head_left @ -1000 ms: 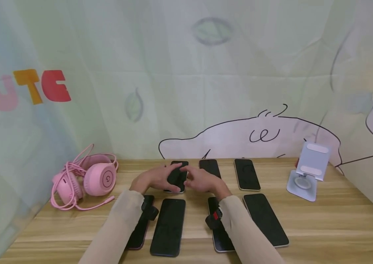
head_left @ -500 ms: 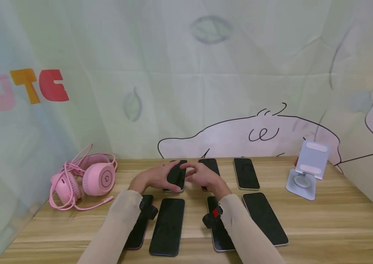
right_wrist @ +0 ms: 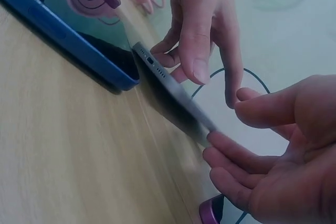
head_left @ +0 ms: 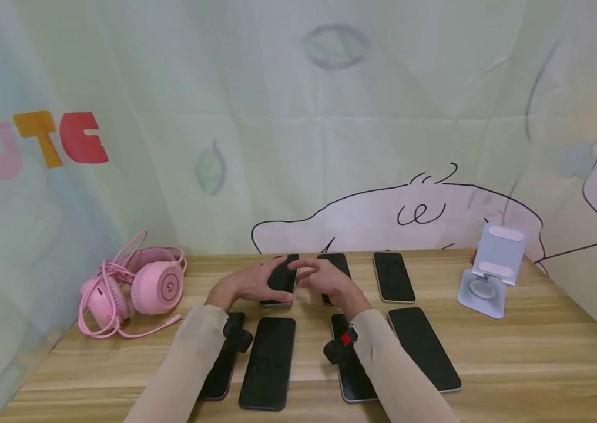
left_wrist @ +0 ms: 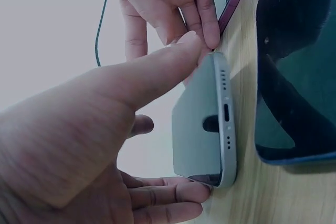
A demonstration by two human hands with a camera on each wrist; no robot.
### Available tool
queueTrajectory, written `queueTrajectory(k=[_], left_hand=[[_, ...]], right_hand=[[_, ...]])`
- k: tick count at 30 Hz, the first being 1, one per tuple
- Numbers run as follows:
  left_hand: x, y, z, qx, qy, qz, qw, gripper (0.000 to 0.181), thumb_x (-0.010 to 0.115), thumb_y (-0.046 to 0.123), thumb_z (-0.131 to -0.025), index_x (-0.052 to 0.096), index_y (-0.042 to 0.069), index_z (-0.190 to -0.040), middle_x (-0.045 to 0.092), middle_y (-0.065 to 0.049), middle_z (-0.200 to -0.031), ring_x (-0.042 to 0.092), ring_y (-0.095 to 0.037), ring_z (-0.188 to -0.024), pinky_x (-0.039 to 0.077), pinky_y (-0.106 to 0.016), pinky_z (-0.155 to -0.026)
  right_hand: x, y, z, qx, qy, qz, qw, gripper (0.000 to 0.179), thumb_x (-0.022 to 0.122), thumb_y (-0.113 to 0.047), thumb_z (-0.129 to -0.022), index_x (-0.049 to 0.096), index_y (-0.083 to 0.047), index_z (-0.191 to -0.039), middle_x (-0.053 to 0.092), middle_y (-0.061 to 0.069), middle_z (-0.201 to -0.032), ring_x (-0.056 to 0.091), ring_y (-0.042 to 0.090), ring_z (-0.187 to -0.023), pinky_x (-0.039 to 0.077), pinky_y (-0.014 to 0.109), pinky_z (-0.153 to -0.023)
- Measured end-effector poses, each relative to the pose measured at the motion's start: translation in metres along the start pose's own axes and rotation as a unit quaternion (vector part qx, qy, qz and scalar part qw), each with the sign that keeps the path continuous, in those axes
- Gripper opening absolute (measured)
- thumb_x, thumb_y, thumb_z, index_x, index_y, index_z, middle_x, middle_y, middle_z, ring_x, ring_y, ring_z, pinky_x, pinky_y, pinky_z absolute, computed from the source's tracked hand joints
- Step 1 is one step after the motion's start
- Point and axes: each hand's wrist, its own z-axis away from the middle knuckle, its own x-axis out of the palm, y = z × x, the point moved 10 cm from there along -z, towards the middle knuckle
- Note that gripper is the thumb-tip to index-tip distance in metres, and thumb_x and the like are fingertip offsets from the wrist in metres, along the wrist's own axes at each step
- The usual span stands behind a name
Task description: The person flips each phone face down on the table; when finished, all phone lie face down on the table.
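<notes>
A black-screened smartphone (head_left: 283, 276) with a pale frame lies screen up in the back row, between my two hands. My left hand (head_left: 242, 285) is at its left side, with fingertips at the side edge and the thumb stretched across above the near end. At the phone's right edge, the fingers of my right hand (head_left: 327, 279) touch it lightly in the right wrist view, while the thumb stands apart. The charging port on the near edge shows in both wrist views. A dark band lies under that edge; whether it is raised off the table I cannot tell.
Two more phones, one in the middle (head_left: 336, 267) and one at the right (head_left: 394, 277), share the back row. Several larger phones lie in front, among them a blue-edged one (head_left: 268, 364). Pink headphones (head_left: 158, 286) are at left, a folding phone stand (head_left: 494, 267) at right.
My left thumb has risen slightly along the phone's near end. The right hand shifts only a little, and the whole head view has drifted slightly.
</notes>
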Motion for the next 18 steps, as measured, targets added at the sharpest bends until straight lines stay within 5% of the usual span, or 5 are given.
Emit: queueTrajectory(k=[9, 18], left_hand=[[-0.001, 0.003, 0.001, 0.011, 0.008, 0.035, 0.9993, 0.096, 0.063, 0.062, -0.088, 0.023, 0.011, -0.159, 0.042, -0.024, -0.149, 0.050, -0.036, -0.124, 0.040, -0.057, -0.105], [-0.007, 0.009, 0.001, 0.045, 0.020, 0.131, 0.9901, 0.087, 0.066, 0.053, -0.091, 0.027, 0.012, -0.157, 0.045, -0.019, -0.148, 0.050, -0.032, -0.122, 0.042, -0.057, -0.103]], right_hand=[[-0.002, -0.010, 0.000, -0.024, -0.009, -0.044, 0.9987, 0.041, 0.054, 0.003, -0.096, 0.062, -0.009, -0.134, 0.061, 0.017, -0.134, 0.052, 0.034, -0.127, 0.035, 0.054, -0.110], [0.005, -0.015, -0.001, -0.038, -0.044, -0.075, 0.9955, 0.043, 0.053, 0.003, -0.099, 0.054, -0.004, -0.141, 0.059, 0.018, -0.133, 0.055, 0.031, -0.120, 0.041, 0.050, -0.105]])
